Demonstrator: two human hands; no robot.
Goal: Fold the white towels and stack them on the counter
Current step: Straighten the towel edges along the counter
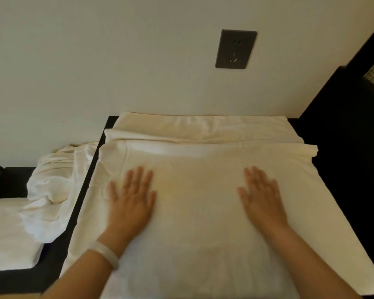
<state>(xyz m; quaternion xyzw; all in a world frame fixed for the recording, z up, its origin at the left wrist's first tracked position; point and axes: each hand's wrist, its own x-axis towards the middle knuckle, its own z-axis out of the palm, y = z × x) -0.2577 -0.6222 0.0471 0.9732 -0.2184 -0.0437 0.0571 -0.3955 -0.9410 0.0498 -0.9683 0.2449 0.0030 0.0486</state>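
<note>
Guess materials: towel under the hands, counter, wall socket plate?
Towel: soft matte cloth, probably cotton; it creases and folds in rounded ridges. Counter: hard, dark and matte with a straight edge; wood or laminate, cannot tell. Socket plate: likely dark grey plastic with a smooth satin face; metal is possible.

left hand (131,199) flat, palm down, fingers straight, little finger splayed outward; right hand (262,197) same pose, fingers closer together; thumbs point inward toward each other; hands level, well apart; both forearms bare, converging from below; pale band (108,254) on left wrist; slight motion blur
</note>
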